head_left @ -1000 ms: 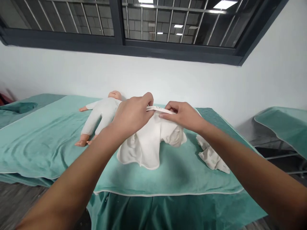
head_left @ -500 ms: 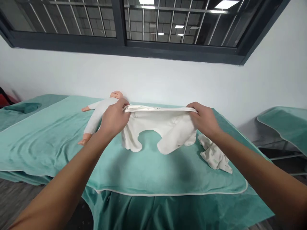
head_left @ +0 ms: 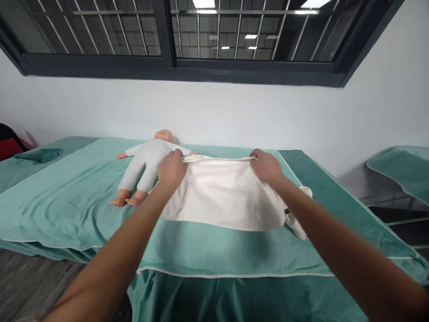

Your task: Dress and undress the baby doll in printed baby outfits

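Between my hands hangs a white baby shirt [head_left: 219, 192], stretched by its top edge, with its lower edge falling fairly straight just over the bed. My left hand [head_left: 172, 169] pinches the top left corner. At the top right corner my right hand [head_left: 266, 165] is closed on the fabric. Behind my left hand a baby doll [head_left: 147, 156] in a white suit lies on its back, arms spread and feet bare. A second white cloth [head_left: 296, 226], crumpled, shows at the right, partly hidden by the shirt and my right forearm.
A light green sheet [head_left: 83, 192] with white piping covers the bed against the white wall [head_left: 214, 112]. Above is a dark-framed window [head_left: 174, 67] with metal bars. A red and black item [head_left: 10, 143] is at the far left; another green-covered surface [head_left: 402, 170] at the right.
The shirt has turned so that a broad, flat side faces me, where an arched gap showed before. My hands have come slightly closer together, and more of the doll is visible.
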A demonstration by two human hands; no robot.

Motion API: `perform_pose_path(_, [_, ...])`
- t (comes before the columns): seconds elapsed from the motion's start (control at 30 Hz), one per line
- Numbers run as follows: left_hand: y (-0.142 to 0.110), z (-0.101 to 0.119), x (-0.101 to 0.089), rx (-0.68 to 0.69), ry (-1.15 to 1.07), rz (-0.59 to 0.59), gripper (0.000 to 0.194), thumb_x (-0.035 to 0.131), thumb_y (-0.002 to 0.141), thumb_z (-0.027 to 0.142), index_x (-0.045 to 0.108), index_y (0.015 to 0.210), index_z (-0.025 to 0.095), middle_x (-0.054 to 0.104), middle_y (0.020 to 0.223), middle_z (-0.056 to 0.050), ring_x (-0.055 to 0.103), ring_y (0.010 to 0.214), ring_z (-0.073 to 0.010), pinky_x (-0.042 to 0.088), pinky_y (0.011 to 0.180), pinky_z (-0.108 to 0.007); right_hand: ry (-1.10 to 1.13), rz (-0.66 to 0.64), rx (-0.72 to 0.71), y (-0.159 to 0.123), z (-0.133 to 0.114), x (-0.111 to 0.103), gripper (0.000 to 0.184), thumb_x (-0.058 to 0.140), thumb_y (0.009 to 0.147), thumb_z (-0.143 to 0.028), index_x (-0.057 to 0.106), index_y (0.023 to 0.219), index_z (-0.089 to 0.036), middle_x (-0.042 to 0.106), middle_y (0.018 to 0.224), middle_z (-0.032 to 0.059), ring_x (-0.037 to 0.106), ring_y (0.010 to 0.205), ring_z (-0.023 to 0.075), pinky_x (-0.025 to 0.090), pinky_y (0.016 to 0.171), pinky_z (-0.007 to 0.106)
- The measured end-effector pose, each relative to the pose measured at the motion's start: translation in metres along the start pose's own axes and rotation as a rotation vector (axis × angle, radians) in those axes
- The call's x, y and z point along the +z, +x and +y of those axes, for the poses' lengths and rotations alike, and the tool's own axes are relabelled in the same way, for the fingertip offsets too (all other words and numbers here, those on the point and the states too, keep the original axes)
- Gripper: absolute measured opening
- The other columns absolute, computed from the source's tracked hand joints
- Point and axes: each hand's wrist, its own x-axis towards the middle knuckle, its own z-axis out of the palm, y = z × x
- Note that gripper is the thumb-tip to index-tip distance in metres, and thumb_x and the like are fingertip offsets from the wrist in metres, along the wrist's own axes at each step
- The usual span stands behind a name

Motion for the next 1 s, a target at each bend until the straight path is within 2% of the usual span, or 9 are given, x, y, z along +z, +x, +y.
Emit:
perform_pose_path(0.07, [-0.022, -0.008, 0.036, 0.138, 0.083, -0.028, 0.025, 0.067, 0.077, 0.018, 0.065, 0.102, 0.018, 0.065, 0.119, -0.020, 0.050, 0.126, -0.0428, 0.034, 0.109, -0.055, -0.013, -0.006, -0.056, -0.013, -0.013, 0.038, 0.057, 0.048, 0.083, -0.013, 0.052, 0.140, -0.008, 0.059, 0.137, 0.0222, 0.054, 0.125, 0.0343, 0.037, 0.107, 0.048])
perform_pose_path(0.17, [-0.064, -0.019, 0.085, 0.294, 0.033, -0.341, 0.028, 0.054, 0.085, 0.014, 0.064, 0.112, 0.016, 0.062, 0.130, -0.021, 0.051, 0.130, -0.0362, 0.032, 0.114, -0.050, 0.021, -0.101, -0.174, -0.044, -0.031, 0.095, 0.062, 0.055, 0.087, -0.021, 0.045, 0.147, -0.011, 0.053, 0.149, 0.0152, 0.046, 0.137, 0.0257, 0.032, 0.116, 0.035])
perform_pose_path(0.23, [-0.083, -0.027, 0.109, 0.280, 0.017, -0.392, 0.028, 0.050, 0.087, 0.015, 0.065, 0.111, 0.016, 0.061, 0.134, -0.021, 0.051, 0.132, -0.0341, 0.033, 0.115, -0.049, 0.034, -0.135, -0.160, -0.060, -0.037, 0.126, 0.059, 0.050, 0.093, -0.029, 0.044, 0.147, -0.007, 0.053, 0.149, 0.0171, 0.045, 0.139, 0.0266, 0.031, 0.117, 0.037])
perform_pose_path(0.33, [-0.086, -0.040, 0.127, 0.205, 0.024, -0.365, 0.031, 0.049, 0.090, 0.021, 0.063, 0.117, 0.014, 0.052, 0.146, -0.024, 0.041, 0.143, -0.0365, 0.023, 0.121, -0.053, 0.034, -0.137, -0.072, -0.064, -0.035, 0.153, 0.062, 0.042, 0.098, -0.036, 0.040, 0.147, 0.002, 0.041, 0.155, 0.0259, 0.033, 0.148, 0.0347, 0.023, 0.121, 0.048])
perform_pose_path(0.43, [-0.067, -0.048, 0.134, 0.116, 0.023, -0.310, 0.038, 0.052, 0.091, 0.025, 0.059, 0.125, 0.013, 0.047, 0.151, -0.026, 0.035, 0.147, -0.0377, 0.018, 0.122, -0.055, 0.032, -0.128, 0.001, -0.048, -0.025, 0.160, 0.063, 0.039, 0.099, -0.037, 0.037, 0.149, 0.002, 0.032, 0.160, 0.0280, 0.024, 0.152, 0.0367, 0.022, 0.121, 0.051])
perform_pose_path(0.63, [-0.042, -0.047, 0.141, 0.005, 0.057, -0.259, 0.052, 0.055, 0.088, 0.028, 0.051, 0.136, 0.008, 0.047, 0.146, -0.032, 0.033, 0.145, -0.0474, 0.021, 0.117, -0.064, 0.025, -0.095, 0.077, -0.024, -0.018, 0.159, 0.063, 0.038, 0.099, -0.034, 0.030, 0.152, -0.001, 0.028, 0.160, 0.0297, 0.025, 0.151, 0.0395, 0.027, 0.118, 0.055])
perform_pose_path(0.77, [-0.034, -0.042, 0.146, 0.000, 0.027, -0.191, 0.052, 0.052, 0.090, 0.027, 0.047, 0.141, 0.013, 0.046, 0.150, -0.027, 0.029, 0.147, -0.0446, 0.019, 0.119, -0.063, 0.029, -0.008, 0.035, -0.021, -0.020, 0.159, 0.067, 0.037, 0.098, -0.032, 0.022, 0.158, -0.005, 0.014, 0.166, 0.0252, 0.015, 0.153, 0.0393, 0.027, 0.117, 0.057])
perform_pose_path(0.87, [-0.024, -0.042, 0.151, 0.007, -0.025, -0.151, 0.052, 0.051, 0.092, 0.027, 0.046, 0.142, 0.015, 0.047, 0.151, -0.025, 0.027, 0.149, -0.0423, 0.016, 0.121, -0.061, 0.038, 0.038, -0.004, -0.011, -0.015, 0.159, 0.067, 0.037, 0.098, -0.032, 0.022, 0.158, -0.007, 0.014, 0.167, 0.0236, 0.015, 0.153, 0.0392, 0.027, 0.117, 0.059])
perform_pose_path(1.0, [-0.008, -0.048, 0.162, 0.020, -0.005, -0.188, 0.056, 0.049, 0.093, 0.030, 0.046, 0.145, 0.010, 0.044, 0.152, -0.027, 0.027, 0.149, -0.0441, 0.017, 0.121, -0.060, 0.012, 0.034, -0.049, 0.013, -0.002, 0.164, 0.064, 0.033, 0.101, -0.034, 0.027, 0.156, -0.003, 0.023, 0.164, 0.0249, 0.020, 0.152, 0.0365, 0.025, 0.120, 0.054])
